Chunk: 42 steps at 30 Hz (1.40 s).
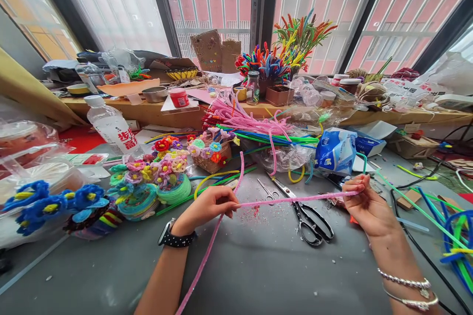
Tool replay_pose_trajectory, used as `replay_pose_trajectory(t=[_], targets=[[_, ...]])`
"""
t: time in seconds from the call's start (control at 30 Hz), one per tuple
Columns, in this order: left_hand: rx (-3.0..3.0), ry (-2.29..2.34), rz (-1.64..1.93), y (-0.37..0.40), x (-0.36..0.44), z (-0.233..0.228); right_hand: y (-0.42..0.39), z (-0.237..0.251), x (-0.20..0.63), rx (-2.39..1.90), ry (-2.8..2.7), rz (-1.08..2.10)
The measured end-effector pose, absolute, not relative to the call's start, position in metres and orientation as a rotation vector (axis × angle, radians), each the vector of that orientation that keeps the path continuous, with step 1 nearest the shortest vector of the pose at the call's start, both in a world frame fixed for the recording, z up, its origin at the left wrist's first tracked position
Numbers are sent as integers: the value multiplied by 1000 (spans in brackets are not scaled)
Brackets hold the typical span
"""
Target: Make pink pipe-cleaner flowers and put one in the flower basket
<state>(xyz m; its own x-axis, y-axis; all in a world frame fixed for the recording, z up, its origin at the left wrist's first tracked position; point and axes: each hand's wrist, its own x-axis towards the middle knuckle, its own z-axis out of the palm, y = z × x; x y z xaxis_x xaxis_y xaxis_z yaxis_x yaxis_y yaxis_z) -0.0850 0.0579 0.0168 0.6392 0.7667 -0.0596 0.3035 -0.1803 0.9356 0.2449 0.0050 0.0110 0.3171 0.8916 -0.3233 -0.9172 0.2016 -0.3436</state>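
Pinching a pink pipe cleaner (295, 200) taut above the table, left hand (210, 206) at 9 o'clock, right hand (364, 204) at 3; overtension may slip either grip, whipping it onto scissors (308, 216)

Worktop layout, from the near edge back to the window ledge

Two pipe cleaners cross near the worktop's (258, 266) middle: one (295, 200) runs level between the left hand (210, 206) and right hand (364, 204), the other (207, 256) runs from the near edge away to the back. Scissors (306, 214) lie just behind and under the level one. Finished flowers (148, 184) sit toward the left edge, a bottle (111, 125) behind them. A basket (212, 155) stands mid-back, a tissue pack (334, 150) right of it. Loose stems (451, 236) crowd the right edge; the ledge (155, 108) runs along the back.
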Motion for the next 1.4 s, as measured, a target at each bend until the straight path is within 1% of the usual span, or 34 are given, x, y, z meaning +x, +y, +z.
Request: replay_pose_trajectory(t=[0.1,0.27,0.33,0.47,0.6,0.7,0.8,0.97,1.17,1.3,1.4], targets=[[1728,867,542,58,-84,17,2,10,248,-477,-1,1358],[1672,897,639,55,-81,21,2,11,236,-593,-251,1206],[1624,912,730,53,-80,24,5,10,226,-626,-360,1215],[1531,936,898,53,-80,27,11,2,214,-718,-306,1289],[1457,907,980,53,-79,26,11,-5,209,-729,-276,1314],[1431,874,929,52,-77,25,6,-2,195,-683,-422,1389],[1447,843,783,50,-73,23,0,1,178,-678,-601,1462],[1488,854,611,50,-71,19,-3,3,171,-730,-694,1411],[1532,909,627,53,-69,14,-2,-1,175,-761,-635,1309],[1525,891,674,52,-64,12,-4,-6,167,-902,-857,1274],[1520,905,777,50,-61,11,-6,-10,159,-1060,-1050,1223]])
